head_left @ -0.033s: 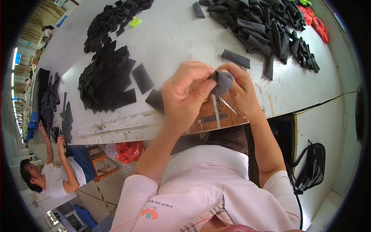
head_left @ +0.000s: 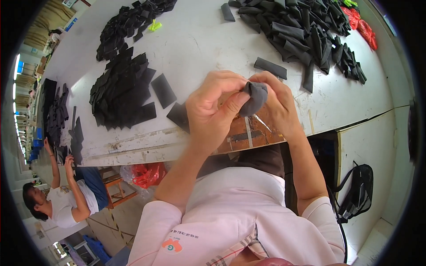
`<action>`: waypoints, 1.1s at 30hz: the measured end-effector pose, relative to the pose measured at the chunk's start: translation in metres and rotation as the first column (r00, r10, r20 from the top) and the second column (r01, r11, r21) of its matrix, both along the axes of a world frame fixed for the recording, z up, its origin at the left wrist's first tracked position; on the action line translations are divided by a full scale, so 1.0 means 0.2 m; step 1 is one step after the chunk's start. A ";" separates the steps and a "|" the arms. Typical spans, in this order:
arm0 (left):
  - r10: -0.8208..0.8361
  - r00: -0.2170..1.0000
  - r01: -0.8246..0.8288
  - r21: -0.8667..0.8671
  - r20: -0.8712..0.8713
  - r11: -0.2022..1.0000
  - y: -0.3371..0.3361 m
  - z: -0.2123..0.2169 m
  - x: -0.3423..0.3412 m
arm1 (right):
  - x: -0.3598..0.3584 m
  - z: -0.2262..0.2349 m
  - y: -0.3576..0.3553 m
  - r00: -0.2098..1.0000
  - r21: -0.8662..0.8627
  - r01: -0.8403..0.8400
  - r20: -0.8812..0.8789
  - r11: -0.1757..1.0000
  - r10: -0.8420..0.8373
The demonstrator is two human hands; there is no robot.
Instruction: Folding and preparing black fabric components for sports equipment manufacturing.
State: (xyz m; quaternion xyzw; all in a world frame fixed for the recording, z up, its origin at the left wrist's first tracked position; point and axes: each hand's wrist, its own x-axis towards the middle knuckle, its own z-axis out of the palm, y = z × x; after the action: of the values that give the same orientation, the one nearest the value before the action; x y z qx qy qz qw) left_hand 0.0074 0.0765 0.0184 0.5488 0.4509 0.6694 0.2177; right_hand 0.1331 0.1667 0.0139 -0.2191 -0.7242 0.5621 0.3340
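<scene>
Above the table's near edge, my two hands are raised close together around a dark grey fabric piece (head_left: 254,99), which is curled into a tube-like fold. My left hand (head_left: 213,104) pinches its upper left edge between thumb and fingers. My right hand (head_left: 279,99) grips it from the other side, its fingertips partly hidden behind the cloth. Just below the cloth shows a slim, pointed metal tool (head_left: 263,123); whether it is held or lies on the table I cannot tell. One flat dark piece (head_left: 179,116) lies partly behind my left hand, and a folded strip (head_left: 270,68) lies beyond my right.
A pile of flat black pieces (head_left: 120,91) lies left on the white table (head_left: 195,48), with another heap (head_left: 128,26) behind it. Folded grey pieces (head_left: 297,33) are heaped far right near red plastic bags (head_left: 366,33). A co-worker (head_left: 66,199) is at the left.
The fabric piece between my fingers has opened out slightly and hangs a little lower. Both hands stay almost in place.
</scene>
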 end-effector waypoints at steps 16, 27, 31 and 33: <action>0.004 0.871 -0.038 0.058 0.492 0.998 -0.05 -0.03 0.02 | -0.03 0.05 -0.09 0.926 0.730 -0.123 0.328 0.672 -0.187; -0.067 0.831 0.070 0.017 0.553 0.997 -0.03 -0.05 0.11 | 0.03 -0.03 -0.08 0.939 0.661 -0.098 0.309 0.744 -0.152; -0.034 0.916 0.126 -0.205 0.401 0.971 -0.01 0.06 0.06 | 0.03 0.12 -0.11 0.931 0.631 -0.076 0.323 0.772 -0.172; -0.078 0.943 0.153 -0.212 0.325 0.965 0.03 0.11 0.05 | 0.02 0.11 -0.09 0.950 0.666 -0.066 0.271 0.743 -0.158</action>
State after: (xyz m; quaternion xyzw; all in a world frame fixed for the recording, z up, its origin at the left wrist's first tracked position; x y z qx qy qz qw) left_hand 0.0179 0.0826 0.0404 0.4317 0.4532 0.6760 0.3891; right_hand 0.1380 0.1483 0.0350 -0.1882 -0.9144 0.2156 0.2862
